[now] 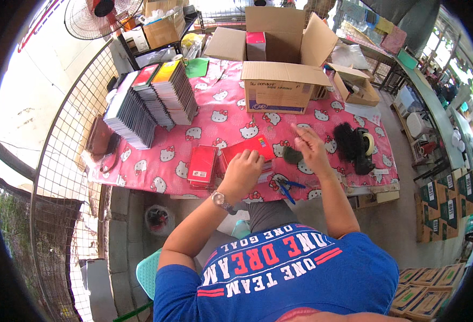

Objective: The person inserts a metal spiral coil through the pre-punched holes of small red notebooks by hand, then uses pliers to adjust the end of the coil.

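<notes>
My left hand, a watch on its wrist, lies over the near edge of a red notebook on top of a stack. Its fingers are curled together against the cover, and their tips are partly hidden. To the right, my right hand is raised above the table, fingers apart and holding nothing. Beside the left hand stands another stack of red notebooks. Blue-handled pliers lie at the table's front edge. A dark green pad sits between the stack and my right hand.
Tall notebook stacks stand at the left on a pink patterned tablecloth. An open carton is at the back, with a smaller open box to its right. A tape dispenser and a black bristly clump lie at the right.
</notes>
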A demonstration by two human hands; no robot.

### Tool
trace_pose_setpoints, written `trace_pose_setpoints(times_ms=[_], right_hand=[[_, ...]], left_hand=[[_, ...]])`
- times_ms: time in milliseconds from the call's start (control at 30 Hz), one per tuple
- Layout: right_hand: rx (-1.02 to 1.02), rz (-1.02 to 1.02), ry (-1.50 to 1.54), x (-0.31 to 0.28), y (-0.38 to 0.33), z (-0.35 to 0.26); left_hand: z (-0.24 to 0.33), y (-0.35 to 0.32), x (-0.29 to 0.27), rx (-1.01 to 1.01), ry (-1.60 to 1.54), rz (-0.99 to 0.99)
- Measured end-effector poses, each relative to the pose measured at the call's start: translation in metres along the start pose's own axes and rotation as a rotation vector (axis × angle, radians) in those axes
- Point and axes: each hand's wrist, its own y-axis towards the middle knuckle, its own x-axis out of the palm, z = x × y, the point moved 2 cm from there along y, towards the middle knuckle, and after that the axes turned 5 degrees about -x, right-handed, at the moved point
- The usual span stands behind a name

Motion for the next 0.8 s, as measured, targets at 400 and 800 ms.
trace_pose_setpoints(times_ms=[400,800], right_hand=[[-0.061,-0.127,0.108,0.025,0.017,-0.040],[0.047,-0.252,0.195,0.021,0.010,-0.039]], left_hand=[[-0.027,0.024,-0.040,-0.139,-0.180,0.060],[-0.018,0.018,-0.029,-0.151,-0.142,0.153]])
